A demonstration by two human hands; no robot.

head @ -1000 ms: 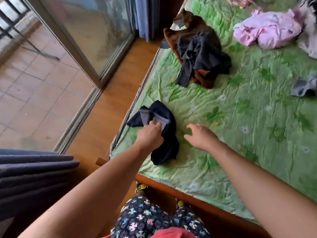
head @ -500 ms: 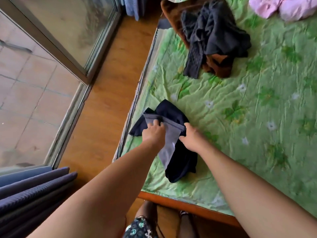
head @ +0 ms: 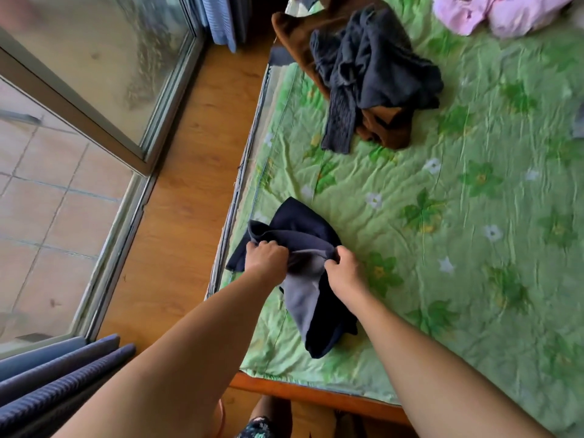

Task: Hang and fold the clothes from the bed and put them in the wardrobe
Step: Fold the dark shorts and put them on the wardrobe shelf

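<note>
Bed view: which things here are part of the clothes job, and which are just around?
Part of the job:
- navy garment, gripped by left hand and right hand
- dark grey knit on brown garment
- pink garment
- bed's green floral cover, where they lie

Just around:
- sliding glass door
- blue curtain
- wooden floor

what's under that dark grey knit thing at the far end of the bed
The dark grey knit garment lies on a brown garment, which sticks out at both ends on the green bedspread. Its covered middle cannot be seen.
</note>
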